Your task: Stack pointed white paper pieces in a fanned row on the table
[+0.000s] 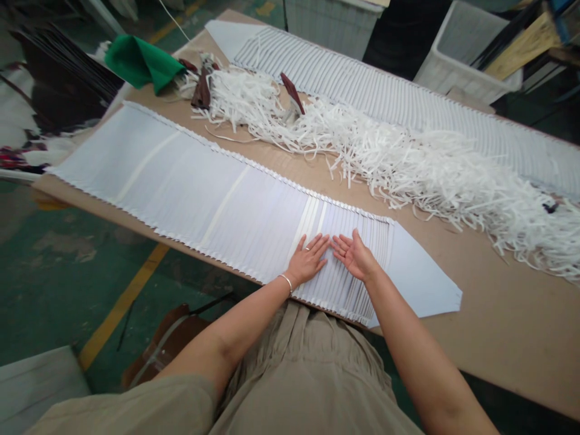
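Note:
A long white pleated sheet [181, 181] lies along the near edge of the table, with a notched strip down each long side. Its right part shows close, narrow folds, and a plain pointed white end [421, 278] extends beyond them. My left hand [307, 260] rests flat on the folds, fingers spread, with a ring and a bracelet on it. Just to its right, my right hand [356, 254] is turned partly palm up over the narrow folds, fingers stretched out and holding nothing. I cannot tell whether the right hand touches the sheet.
Loose white strips [399, 151] are heaped along the middle of the brown table [512, 320]. A second pleated sheet [362, 84] lies behind them. Green cloth [140, 60] sits at the far left corner. White bins [466, 48] stand beyond the table, and a brown stool [167, 344] below it.

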A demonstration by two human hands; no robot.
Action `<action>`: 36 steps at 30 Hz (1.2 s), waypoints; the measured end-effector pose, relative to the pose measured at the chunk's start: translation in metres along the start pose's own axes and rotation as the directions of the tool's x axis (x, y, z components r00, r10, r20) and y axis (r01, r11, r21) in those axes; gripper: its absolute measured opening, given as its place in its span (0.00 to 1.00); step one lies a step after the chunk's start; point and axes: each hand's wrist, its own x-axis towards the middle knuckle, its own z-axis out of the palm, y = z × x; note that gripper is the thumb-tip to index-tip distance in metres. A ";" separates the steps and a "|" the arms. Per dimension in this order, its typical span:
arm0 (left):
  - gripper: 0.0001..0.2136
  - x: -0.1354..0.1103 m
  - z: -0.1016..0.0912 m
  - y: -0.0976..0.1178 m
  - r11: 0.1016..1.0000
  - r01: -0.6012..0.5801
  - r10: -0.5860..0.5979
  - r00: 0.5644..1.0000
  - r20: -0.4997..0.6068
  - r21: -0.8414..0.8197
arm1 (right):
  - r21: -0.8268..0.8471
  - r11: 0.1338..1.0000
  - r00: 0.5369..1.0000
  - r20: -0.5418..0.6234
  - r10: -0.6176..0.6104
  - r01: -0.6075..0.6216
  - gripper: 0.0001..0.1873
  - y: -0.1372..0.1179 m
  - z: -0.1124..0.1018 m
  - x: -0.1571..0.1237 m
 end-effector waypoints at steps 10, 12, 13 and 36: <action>0.28 0.002 0.005 0.003 1.000 -0.009 0.009 1.000 0.003 -0.010 | -0.021 1.000 0.999 -0.025 0.021 -0.021 0.36 0.000 -0.016 -0.005; 0.28 0.002 0.004 0.003 1.000 -0.005 0.005 1.000 0.002 -0.016 | -0.018 0.998 0.998 -0.020 0.052 -0.053 0.35 0.004 -0.013 -0.004; 0.28 0.002 0.004 0.003 1.000 -0.001 0.001 1.000 0.004 -0.020 | -0.017 0.997 0.997 -0.038 0.073 -0.073 0.35 0.005 -0.014 -0.005; 0.29 0.019 0.008 0.041 0.998 -0.059 0.058 0.996 0.068 0.008 | -0.043 0.998 0.990 -0.134 0.048 -0.054 0.31 -0.008 -0.061 -0.013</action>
